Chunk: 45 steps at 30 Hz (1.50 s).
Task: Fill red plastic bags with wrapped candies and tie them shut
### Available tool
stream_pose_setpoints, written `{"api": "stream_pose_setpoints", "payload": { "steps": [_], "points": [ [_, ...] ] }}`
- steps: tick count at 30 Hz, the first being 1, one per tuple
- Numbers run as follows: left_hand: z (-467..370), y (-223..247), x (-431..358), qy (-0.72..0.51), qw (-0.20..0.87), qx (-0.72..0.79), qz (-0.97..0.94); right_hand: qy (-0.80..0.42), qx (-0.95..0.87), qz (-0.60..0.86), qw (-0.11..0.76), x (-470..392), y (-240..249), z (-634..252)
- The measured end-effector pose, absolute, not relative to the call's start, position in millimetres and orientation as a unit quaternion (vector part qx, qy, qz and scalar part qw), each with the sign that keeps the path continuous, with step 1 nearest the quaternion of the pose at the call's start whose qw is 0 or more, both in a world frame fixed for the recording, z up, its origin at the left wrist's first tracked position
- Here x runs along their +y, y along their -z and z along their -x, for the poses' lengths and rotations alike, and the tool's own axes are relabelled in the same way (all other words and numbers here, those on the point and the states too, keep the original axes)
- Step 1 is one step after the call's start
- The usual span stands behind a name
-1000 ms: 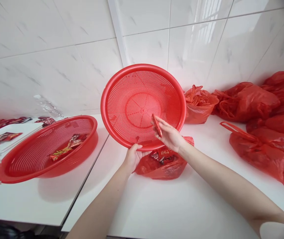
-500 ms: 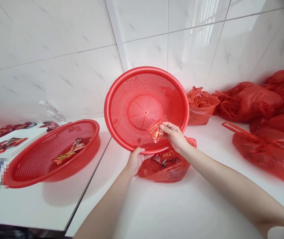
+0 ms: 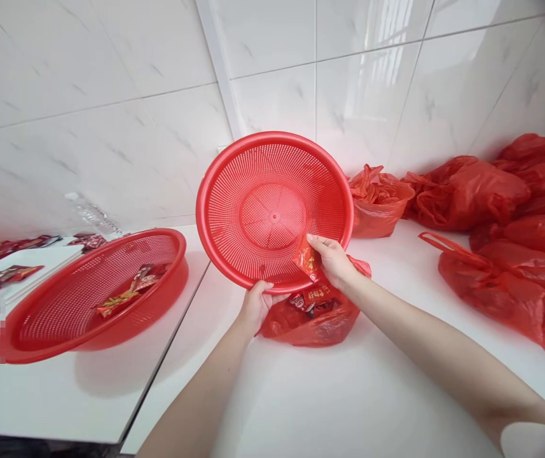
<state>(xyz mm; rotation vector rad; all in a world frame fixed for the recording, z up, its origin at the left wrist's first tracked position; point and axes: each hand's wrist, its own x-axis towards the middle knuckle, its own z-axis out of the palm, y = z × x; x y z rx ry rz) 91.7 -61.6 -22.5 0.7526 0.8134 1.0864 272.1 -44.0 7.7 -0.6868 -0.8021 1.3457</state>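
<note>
My left hand point(image 3: 257, 308) grips the near rim of a red perforated plastic basket point(image 3: 275, 143), tilted so that its inside faces me. My right hand point(image 3: 332, 259) is closed on a shiny red snack packet point(image 3: 306, 259) with gold print, held over the lower right of the basket's inside. Below the rim an open red plastic bag point(image 3: 310, 331) stands on the table, with several dark and red packets point(image 3: 317, 299) showing in its mouth. Its far side is hidden behind the basket and my right wrist.
To the left a second red basket point(image 3: 162, 299) holds a few packets point(image 3: 143, 280). Beyond it lie more packets point(image 3: 17, 275) and a clear plastic bottle point(image 3: 91, 215). Red bags point(image 3: 472, 191) line the right side by the tiled wall. A seam point(image 3: 167, 350) divides the white tables.
The packet in my right hand has moved slightly right, toward the basket's rim, and turned. My left hand keeps its hold. The whole view has shifted a little.
</note>
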Motion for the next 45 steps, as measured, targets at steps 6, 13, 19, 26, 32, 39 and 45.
{"api": "stream_pose_setpoints", "payload": {
  "steps": [6, 13, 19, 26, 32, 39, 45],
  "points": [
    [-87, 17, -57, -0.505, 0.703, 0.368, -0.34, -0.547, -0.45, 0.336, 0.621, -46, -13, -283],
    [-80, 7, -53, -0.521, 0.713, 0.346, -0.316, -0.252, -0.742, 0.405, 0.472, -46, -30, -312],
    [-73, 9, -50, -0.536, 0.709, 0.338, -0.312, -0.151, -0.559, 0.524, 0.625, -38, -34, -325],
    [-59, 3, -43, -0.593, 0.655, 0.271, -0.381, -0.577, -0.433, 0.398, 0.567, -47, -58, -333],
    [-13, 5, -13, -0.772, 0.472, 0.383, -0.189, -0.575, -0.394, 0.366, 0.616, -74, -92, -342],
    [14, 4, -4, -0.798, 0.425, 0.389, -0.178, -0.595, -0.39, 0.359, 0.604, -93, -111, -358],
    [11, 1, -7, -0.812, 0.411, 0.364, -0.198, -0.57, -0.395, 0.377, 0.613, -95, -115, -373]
  ]
}}
